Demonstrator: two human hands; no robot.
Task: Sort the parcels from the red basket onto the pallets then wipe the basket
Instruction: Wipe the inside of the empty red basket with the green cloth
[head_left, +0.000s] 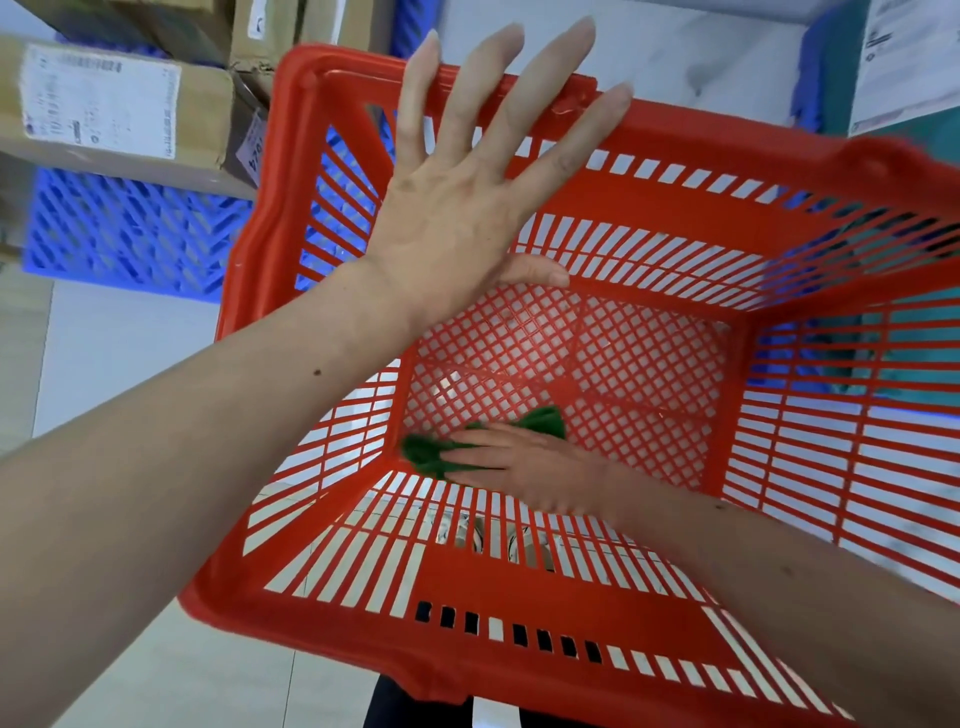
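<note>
My right hand (524, 467) presses a green cloth (431, 453) flat onto the emptied red basket (810, 519) floor to wipe it — left hand (457, 208) open, fingers spread, bracing the far wall.

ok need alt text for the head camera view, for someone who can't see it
Seen from above, the right hand presses a green cloth onto the mesh floor of an empty red basket, while the left hand is spread open above its far rim. Cardboard parcels sit on a blue pallet to the left.
</note>
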